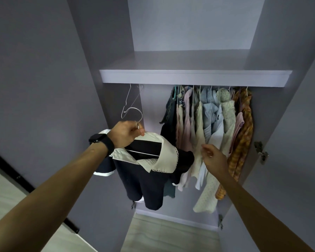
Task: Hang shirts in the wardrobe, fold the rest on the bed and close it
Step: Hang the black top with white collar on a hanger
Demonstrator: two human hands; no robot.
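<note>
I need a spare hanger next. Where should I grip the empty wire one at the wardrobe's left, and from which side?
I'd pinch the empty wire hanger under its hook, coming from the front right with the free right hand: it hangs alone, with a gap to the hung clothes, and the left hand grips the navy shirt's hanger.

One wide-angle camera, worn on the head, faces straight into the open lilac-grey panel wardrobe (189,24) from close by. It sits higher than the flat white shelf board (195,78) towards 12 o'clock, showing its top face. Pale wood-look floor (171,233) lies at 6 o'clock.
</note>
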